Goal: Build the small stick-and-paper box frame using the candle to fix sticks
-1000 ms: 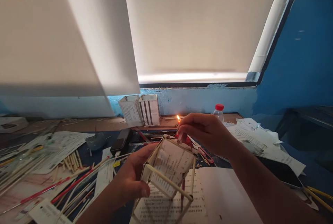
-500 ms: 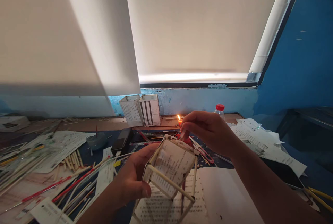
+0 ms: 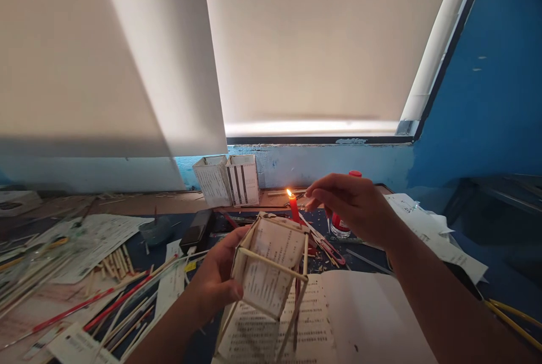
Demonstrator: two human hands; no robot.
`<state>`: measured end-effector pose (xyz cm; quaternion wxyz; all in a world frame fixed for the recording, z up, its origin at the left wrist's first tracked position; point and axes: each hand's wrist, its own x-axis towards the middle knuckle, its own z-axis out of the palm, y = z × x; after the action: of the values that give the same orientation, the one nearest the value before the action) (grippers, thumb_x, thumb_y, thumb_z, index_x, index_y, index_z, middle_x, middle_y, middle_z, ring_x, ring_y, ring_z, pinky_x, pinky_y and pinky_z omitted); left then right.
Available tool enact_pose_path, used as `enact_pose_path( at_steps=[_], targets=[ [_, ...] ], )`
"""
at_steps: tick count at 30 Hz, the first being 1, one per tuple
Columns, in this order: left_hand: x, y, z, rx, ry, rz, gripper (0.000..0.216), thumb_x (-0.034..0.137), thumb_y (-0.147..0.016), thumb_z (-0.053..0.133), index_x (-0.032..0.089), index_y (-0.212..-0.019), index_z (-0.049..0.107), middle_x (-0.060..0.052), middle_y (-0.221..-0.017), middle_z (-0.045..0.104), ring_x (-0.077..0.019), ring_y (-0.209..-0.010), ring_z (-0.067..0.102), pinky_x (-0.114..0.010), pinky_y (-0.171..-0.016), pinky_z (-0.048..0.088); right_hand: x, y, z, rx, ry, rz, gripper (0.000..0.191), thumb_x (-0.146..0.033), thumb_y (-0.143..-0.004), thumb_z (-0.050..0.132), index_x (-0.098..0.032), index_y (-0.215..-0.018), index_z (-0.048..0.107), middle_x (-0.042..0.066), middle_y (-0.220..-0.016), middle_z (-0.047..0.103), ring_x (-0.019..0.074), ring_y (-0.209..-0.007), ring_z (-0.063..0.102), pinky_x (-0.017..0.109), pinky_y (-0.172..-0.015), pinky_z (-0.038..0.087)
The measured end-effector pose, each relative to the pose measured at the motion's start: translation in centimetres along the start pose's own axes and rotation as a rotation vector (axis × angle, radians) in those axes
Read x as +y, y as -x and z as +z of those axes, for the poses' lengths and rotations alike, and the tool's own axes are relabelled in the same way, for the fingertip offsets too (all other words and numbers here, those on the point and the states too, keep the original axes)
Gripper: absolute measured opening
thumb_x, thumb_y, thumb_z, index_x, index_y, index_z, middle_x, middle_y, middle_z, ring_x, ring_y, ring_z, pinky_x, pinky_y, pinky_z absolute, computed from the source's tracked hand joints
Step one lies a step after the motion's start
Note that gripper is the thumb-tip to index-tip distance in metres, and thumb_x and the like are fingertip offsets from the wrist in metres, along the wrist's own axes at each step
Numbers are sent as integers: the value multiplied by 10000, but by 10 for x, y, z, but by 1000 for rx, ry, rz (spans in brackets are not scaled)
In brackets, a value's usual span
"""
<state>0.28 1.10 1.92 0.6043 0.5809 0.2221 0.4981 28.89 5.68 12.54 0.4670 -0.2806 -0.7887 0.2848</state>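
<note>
My left hand (image 3: 214, 282) grips a box-shaped frame of thin sticks (image 3: 273, 262) from its left side, thumb in front. Printed paper covers at least one of its faces, and it is tilted over an open book (image 3: 368, 307). To the right of a lit red candle (image 3: 293, 209), my right hand (image 3: 353, 206) hangs in the air with its fingers drawn together. Whatever lies between those fingertips is too small to make out. Behind that hand stands a clear bottle with a red cap (image 3: 341, 227), partly hidden.
Two paper-covered boxes (image 3: 243, 180) stand by the wall. A black power bank (image 3: 198, 231) lies left of the frame. Sticks, brushes and papers (image 3: 105, 240) crowd the left side. Pink-handled scissors (image 3: 332, 251) lie beyond the book, and loose papers (image 3: 423, 228) are heaped at right.
My right hand has drawn away from the frame's upper edge, to the right and slightly up, uncovering the candle and lower bottle. The frame in my left hand has shifted slightly left and turned a little.
</note>
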Motion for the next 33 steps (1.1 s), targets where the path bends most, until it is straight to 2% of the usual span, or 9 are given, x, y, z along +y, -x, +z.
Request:
enact_pose_path(
  at_steps=[4, 8, 11, 16, 20, 23, 26, 29, 33],
  targets=[
    [4, 1, 6, 30, -18, 6, 851, 685, -639, 881, 299, -1351, 620, -67, -1192, 768, -431, -1249, 670, -411, -882, 601, 26, 16, 9, -50, 196, 60, 130, -275, -978, 684, -219, -1023, 793, 49, -992, 793, 182, -823, 733, 331, -748, 593],
    [3, 0, 7, 52, -6, 9, 851, 610, -691, 889, 251, -1397, 578, -143, -1285, 743, -437, -1266, 663, -490, -985, 585, 78, 41, 27, -21, 318, 193, 115, -221, -921, 689, -182, -947, 795, 46, -844, 776, 190, -752, 708, 324, -700, 555],
    [0, -1, 5, 46, -8, 1, 879, 602, -687, 897, 243, -1418, 566, -171, -1313, 732, -432, -1266, 667, -510, -1034, 566, 110, 56, 41, 21, 349, 235, 120, -166, -900, 665, -162, -914, 784, 73, -868, 784, 201, -759, 705, 332, -716, 544],
    [-1, 0, 4, 64, 1, 28, 913, 613, -687, 889, 249, -1451, 544, -170, -1328, 723, -437, -1290, 648, -505, -1033, 566, 130, 67, 57, 11, 347, 233, 154, -94, -875, 652, -175, -906, 779, 83, -934, 792, 214, -834, 712, 340, -778, 544],
    [1, 3, 10, 35, 44, -10, 984, 595, -630, 933, 242, -1449, 518, -174, -1330, 709, -444, -1292, 640, -517, -1025, 566, 119, 69, 56, -34, 334, 220, 105, -108, -845, 709, -178, -856, 787, 87, -908, 790, 249, -867, 711, 388, -828, 549],
    [3, 5, 17, 0, 73, -73, 1027, 530, -567, 991, 278, -1430, 494, -155, -1384, 675, -434, -1313, 624, -501, -1028, 563, 92, 69, 50, -34, 230, 216, 184, -298, -967, 669, -198, -1068, 785, 101, -1067, 792, 255, -981, 726, 407, -877, 575],
    [3, 8, 23, -5, 54, -75, 1016, 460, -525, 1028, 321, -1385, 504, -121, -1452, 632, -414, -1370, 579, -476, -1089, 514, 59, 72, 46, -39, -278, 205, 337, -434, -1047, 576, -218, -1265, 715, 116, -1176, 767, 241, -1024, 738, 414, -901, 609],
    [-3, 14, 27, 34, 92, -60, 1128, 461, -453, 1049, 361, -1416, 470, -108, -1511, 584, -425, -1419, 527, -485, -1130, 471, 36, 76, 50, -15, -392, 162, 355, -395, -1009, 668, -283, -1346, 673, 110, -1280, 721, 250, -1103, 704, 441, -983, 590],
    [-10, 20, 30, 79, 154, -35, 1259, 410, -372, 1074, 391, -1463, 445, -96, -1549, 549, -456, -1445, 487, -484, -1116, 497, 30, 81, 63, 24, -387, 109, 373, -317, -974, 723, -326, -1343, 669, 90, -1270, 710, 247, -1095, 686, 462, -1027, 562]
  ],
)
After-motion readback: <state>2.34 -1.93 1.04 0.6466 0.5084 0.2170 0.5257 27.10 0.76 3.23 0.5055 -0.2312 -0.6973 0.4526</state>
